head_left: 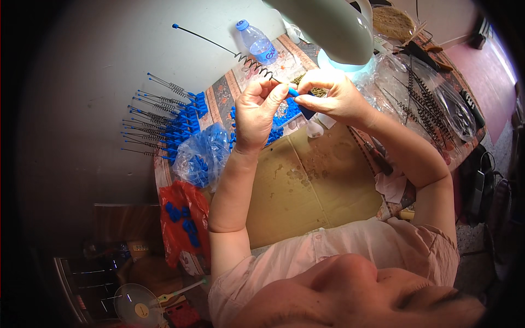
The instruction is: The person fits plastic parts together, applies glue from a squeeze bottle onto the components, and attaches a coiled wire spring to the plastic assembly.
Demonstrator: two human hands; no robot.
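Observation:
My left hand (258,112) is closed in a pinch on the lower end of a black coiled wire (252,61). The wire slants up and left from my fingers, straight past its coil, with a small blue tip at the far end. Against it, my right hand (334,97) pinches a small blue plastic piece (293,92) between thumb and forefinger. Both hands meet under the lamp, and the fingers hide how wire and piece join. A darker blue flat part (307,112) shows just below my right fingers; I cannot tell whether it belongs to the held piece.
Several finished-looking blue pieces with coiled wires (180,123) stand in rows at left. Nearby lie a clear bag of blue parts (202,158) and a red bag (180,224). A water bottle (257,42), lamp head (333,30), white squeeze bottle (314,129) and loose coiled wires (424,101) surround the cardboard (311,191).

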